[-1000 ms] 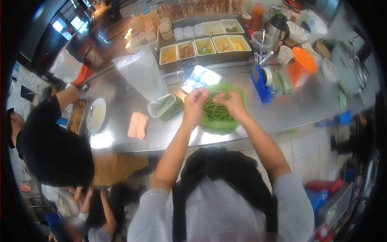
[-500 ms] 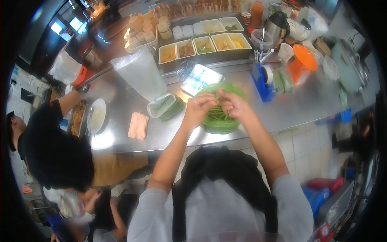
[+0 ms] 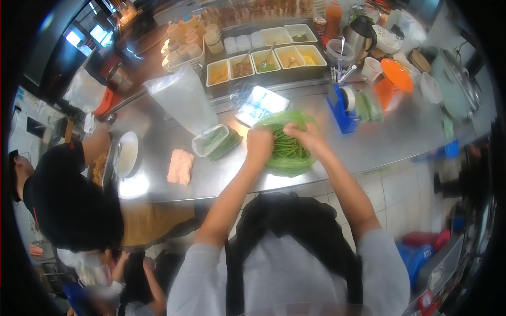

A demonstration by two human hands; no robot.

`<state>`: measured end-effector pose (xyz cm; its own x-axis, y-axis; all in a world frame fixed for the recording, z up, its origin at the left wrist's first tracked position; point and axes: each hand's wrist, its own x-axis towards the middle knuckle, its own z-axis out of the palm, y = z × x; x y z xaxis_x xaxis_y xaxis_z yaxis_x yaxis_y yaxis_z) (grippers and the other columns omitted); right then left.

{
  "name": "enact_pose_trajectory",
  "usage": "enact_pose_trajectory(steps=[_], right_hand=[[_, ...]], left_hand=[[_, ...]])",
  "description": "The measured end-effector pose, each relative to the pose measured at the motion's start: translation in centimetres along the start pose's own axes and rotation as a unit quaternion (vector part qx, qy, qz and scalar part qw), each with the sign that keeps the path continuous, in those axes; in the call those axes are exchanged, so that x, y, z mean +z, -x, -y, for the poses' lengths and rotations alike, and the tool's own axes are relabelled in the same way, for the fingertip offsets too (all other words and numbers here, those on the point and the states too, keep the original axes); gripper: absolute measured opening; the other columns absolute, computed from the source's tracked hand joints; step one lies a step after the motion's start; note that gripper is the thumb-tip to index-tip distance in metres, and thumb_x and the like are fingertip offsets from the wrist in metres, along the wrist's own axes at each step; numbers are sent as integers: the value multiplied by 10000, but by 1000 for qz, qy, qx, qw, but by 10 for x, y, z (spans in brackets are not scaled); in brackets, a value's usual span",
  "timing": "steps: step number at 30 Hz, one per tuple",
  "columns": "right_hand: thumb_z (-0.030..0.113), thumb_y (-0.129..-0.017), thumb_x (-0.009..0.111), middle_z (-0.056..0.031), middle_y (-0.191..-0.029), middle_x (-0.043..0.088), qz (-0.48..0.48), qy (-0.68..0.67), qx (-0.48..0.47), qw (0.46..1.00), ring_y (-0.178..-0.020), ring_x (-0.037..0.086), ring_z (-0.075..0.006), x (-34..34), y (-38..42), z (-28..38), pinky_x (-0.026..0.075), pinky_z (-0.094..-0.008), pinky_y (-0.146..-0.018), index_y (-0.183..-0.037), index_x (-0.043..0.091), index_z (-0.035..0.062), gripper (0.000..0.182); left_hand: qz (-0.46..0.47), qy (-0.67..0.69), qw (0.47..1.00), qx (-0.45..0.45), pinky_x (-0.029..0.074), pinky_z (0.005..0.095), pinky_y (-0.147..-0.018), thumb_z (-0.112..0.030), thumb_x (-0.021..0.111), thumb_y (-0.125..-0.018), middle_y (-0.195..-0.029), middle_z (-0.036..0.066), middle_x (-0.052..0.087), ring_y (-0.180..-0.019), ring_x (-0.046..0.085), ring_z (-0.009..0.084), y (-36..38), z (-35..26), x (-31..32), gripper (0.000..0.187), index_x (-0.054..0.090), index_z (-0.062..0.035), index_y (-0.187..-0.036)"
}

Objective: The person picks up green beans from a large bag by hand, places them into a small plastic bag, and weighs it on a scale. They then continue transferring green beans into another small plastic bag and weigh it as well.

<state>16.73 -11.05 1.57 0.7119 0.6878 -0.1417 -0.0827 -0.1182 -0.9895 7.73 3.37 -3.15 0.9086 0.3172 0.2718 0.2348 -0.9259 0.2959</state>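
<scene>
A thin green plastic bag stands on the steel counter in front of me, its mouth spread wide. Inside it lie many long green beans. My left hand is closed on the bag's left rim, with the fingers curled inward. Opposite it, my right hand is closed on the right rim, its thumb pointing in over the beans. Left of the bag rests a smaller clear bag of green vegetable pieces. A folded pink cloth lies farther left.
Behind the bag are a white-and-blue package and a tall clear plastic bag. Containers of ingredients line the back. A blue tape dispenser stands to the right. On the left a co-worker stands by a white bowl.
My hands were pinched together above the middle of the bag. They have moved apart to its two sides, the opening is wider, and more of the beans show.
</scene>
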Motion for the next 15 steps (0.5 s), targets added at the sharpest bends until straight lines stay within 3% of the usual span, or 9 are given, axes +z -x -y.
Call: enact_pose_trajectory(steps=[4,6,8,10,11,12,13,14,15], right_hand=[[115,-758,634,-133,-941,635,-9,164,-52,985,-830,601,-211,3,-3,3,459,-298,-742,-910,661,18,182],[41,-704,607,-147,-914,638,-35,377,-221,899,-820,606,-276,9,-6,1,462,-329,-738,-896,678,51,205],[20,-684,596,-147,-904,640,-16,379,-228,897,-822,601,-301,12,-10,3,461,-344,-739,-917,677,60,249],[-1,-664,584,-147,-894,642,6,384,-236,892,-824,596,-326,14,-12,8,459,-358,-739,-937,676,69,296],[-17,-662,577,-150,-873,644,7,333,-231,914,-815,602,-318,15,-12,11,460,-354,-735,-935,675,59,300],[-33,-661,569,-153,-851,646,8,280,-223,934,-805,608,-309,16,-11,13,462,-350,-731,-934,674,48,304],[-33,-661,569,-153,-851,646,10,280,-223,934,-805,608,-309,16,-10,16,462,-350,-731,-934,674,48,304],[-56,-654,551,-157,-853,645,8,260,-224,939,-803,613,-301,16,-10,20,464,-339,-727,-929,671,37,315],[-78,-647,534,-161,-854,644,6,239,-225,944,-801,619,-293,16,-10,24,467,-328,-724,-925,669,26,326]], left_hand=[[-72,-17,997,36,402,407,-694,-43,561,-665,-727,126,587,-773,562,292,0,-4,-9,61,616,-61,-684],[-84,7,996,41,407,406,-693,-37,570,-664,-724,129,588,-766,565,302,0,-8,-27,58,619,-56,-688],[-95,29,994,46,412,404,-692,-31,578,-663,-721,131,589,-758,567,313,0,-8,-39,56,621,-52,-691],[-107,191,976,13,453,351,-679,-24,592,-718,-760,125,629,-732,588,259,-3,-5,-49,50,640,-29,-732],[-108,190,976,11,453,351,-679,-24,592,-718,-760,125,629,-732,588,259,-5,-3,-54,50,640,-29,-732],[-36,354,930,-88,447,319,-692,-56,594,-766,-787,95,638,-742,580,210,-6,-2,-60,49,639,-36,-766],[37,504,844,-182,442,288,-705,-89,596,-815,-815,65,646,-752,572,160,-7,-1,-63,63,637,-42,-801],[35,504,843,-183,442,288,-705,-89,596,-815,-815,65,646,-752,572,160,-6,0,-59,63,637,-42,-801],[37,586,786,-195,428,267,-715,-124,592,-839,-834,38,640,-757,550,126,-5,0,-53,80,631,-54,-841]])
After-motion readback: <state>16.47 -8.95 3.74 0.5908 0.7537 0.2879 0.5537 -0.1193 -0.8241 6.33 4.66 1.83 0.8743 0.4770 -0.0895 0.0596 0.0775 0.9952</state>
